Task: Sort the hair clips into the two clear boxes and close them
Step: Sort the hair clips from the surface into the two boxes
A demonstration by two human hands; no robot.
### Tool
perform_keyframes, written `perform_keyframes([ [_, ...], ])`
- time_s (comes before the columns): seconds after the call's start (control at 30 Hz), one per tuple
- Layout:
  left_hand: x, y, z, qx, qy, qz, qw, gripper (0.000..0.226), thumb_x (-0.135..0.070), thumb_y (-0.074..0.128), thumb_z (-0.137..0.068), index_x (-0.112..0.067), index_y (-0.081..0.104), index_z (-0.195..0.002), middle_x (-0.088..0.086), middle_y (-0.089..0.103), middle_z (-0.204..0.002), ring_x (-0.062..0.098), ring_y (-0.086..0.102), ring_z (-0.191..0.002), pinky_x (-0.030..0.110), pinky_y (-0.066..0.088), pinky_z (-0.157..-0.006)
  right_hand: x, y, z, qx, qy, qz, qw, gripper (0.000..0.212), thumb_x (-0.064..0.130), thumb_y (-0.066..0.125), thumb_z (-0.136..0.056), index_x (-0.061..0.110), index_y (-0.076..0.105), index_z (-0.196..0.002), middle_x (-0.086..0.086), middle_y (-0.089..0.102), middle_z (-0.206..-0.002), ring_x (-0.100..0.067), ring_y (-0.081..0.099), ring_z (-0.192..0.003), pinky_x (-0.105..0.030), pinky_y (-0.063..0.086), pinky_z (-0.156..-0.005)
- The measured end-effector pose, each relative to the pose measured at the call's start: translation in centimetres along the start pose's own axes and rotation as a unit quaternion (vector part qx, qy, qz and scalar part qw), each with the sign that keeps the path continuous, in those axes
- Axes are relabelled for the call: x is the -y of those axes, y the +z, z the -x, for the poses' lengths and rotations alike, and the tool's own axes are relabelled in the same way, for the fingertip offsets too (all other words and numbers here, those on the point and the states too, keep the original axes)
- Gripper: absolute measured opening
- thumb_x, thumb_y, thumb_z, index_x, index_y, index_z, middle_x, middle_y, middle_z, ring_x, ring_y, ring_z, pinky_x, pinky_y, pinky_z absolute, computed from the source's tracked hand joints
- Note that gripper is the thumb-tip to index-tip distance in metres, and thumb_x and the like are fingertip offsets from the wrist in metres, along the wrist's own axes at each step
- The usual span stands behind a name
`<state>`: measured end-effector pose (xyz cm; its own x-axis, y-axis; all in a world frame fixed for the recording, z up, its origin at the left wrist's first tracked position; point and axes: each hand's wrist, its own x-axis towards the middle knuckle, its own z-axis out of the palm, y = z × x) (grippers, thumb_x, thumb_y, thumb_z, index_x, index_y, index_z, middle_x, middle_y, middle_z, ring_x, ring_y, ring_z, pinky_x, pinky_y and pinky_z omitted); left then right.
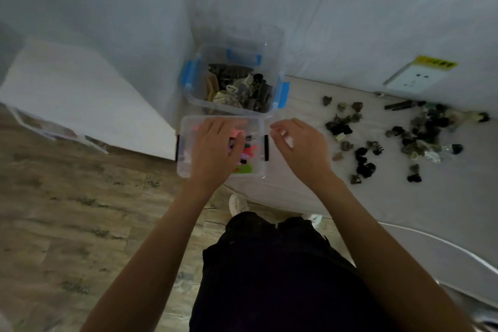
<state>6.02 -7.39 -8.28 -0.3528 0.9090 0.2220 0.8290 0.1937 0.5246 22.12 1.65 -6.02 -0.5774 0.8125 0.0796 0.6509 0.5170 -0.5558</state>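
Note:
A small clear box with black latches [186, 164] sits at the near edge of the pale surface and holds colourful hair clips [249, 152]. My left hand [215, 148] rests flat on its top, fingers spread over the clips. My right hand [299, 145] hovers just off the box's right corner with loosely curled fingers; nothing shows in it. Behind stands a bigger clear box with blue latches [192, 96], open and holding dark and beige clips [239, 89]. Several dark loose clips [420, 132] lie scattered to the right.
A white wall socket with a yellow label [412, 78] sits at the back right. White cloth [80, 83] hangs at the left over another clear container [54, 129]. Wooden floor [67, 210] lies below, with my shoes [237, 203] at the surface's edge.

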Motion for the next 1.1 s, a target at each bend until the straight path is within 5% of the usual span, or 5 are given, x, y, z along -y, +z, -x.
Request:
perform_keyframes([
  [0.27,-13.7,9.1,-4.4,0.216,0.167,0.169,0.947,0.029,-0.027,0.048,-0.093,-0.018,0.057,-0.118,-0.004,0.066,-0.104,0.007,0.06,-0.09,0.011,0.043,-0.067,-14.2,-8.6,7.7,-0.089,0.197,0.022,0.976,0.018,0.013,0.057,-0.09,0.01,0.067,-0.104,-0.011,0.068,-0.098,-0.029,0.061,-0.09,-0.03,0.042,-0.077],
  [0.43,-20.7,17.0,-7.6,0.336,0.151,0.152,0.917,0.038,-0.024,0.055,-0.091,-0.015,0.05,-0.128,0.003,0.056,-0.123,0.016,0.052,-0.111,0.015,0.034,-0.086,-24.6,-11.9,10.2,-0.086,0.296,0.073,0.948,0.033,0.018,0.055,-0.088,0.011,0.057,-0.12,-0.016,0.057,-0.124,-0.038,0.049,-0.114,-0.04,0.038,-0.094],
  [0.77,-26.9,27.1,-11.4,0.279,0.12,-0.005,0.953,0.072,-0.054,0.051,-0.078,-0.02,0.035,-0.139,0.014,0.027,-0.147,0.034,0.018,-0.138,0.047,0.017,-0.114,-34.0,-12.1,8.1,0.044,0.351,0.033,0.935,0.077,0.046,0.061,-0.082,0.022,0.023,-0.144,-0.012,0.012,-0.155,-0.035,0.013,-0.141,-0.054,0.018,-0.112],
  [0.97,-26.8,28.5,-10.2,0.339,0.236,-0.058,0.909,0.067,-0.065,0.043,-0.074,-0.023,0.053,-0.125,0.005,0.05,-0.131,0.025,0.044,-0.122,0.042,0.024,-0.103,-32.3,-11.3,8.2,-0.024,0.18,0.058,0.982,0.038,0.024,0.053,-0.084,0.003,0.06,-0.115,-0.016,0.061,-0.122,-0.038,0.052,-0.116,-0.043,0.041,-0.101],
  [1.1,-26.3,28.6,-8.9,0.31,0.219,-0.053,0.924,0.048,-0.034,0.061,-0.081,-0.025,0.051,-0.126,0.002,0.045,-0.138,0.024,0.045,-0.121,0.04,0.026,-0.101,-33.6,-12.0,9.3,-0.037,0.26,0.005,0.965,0.036,0.023,0.042,-0.094,0.005,0.057,-0.122,-0.015,0.059,-0.127,-0.033,0.049,-0.12,-0.038,0.037,-0.103],
])
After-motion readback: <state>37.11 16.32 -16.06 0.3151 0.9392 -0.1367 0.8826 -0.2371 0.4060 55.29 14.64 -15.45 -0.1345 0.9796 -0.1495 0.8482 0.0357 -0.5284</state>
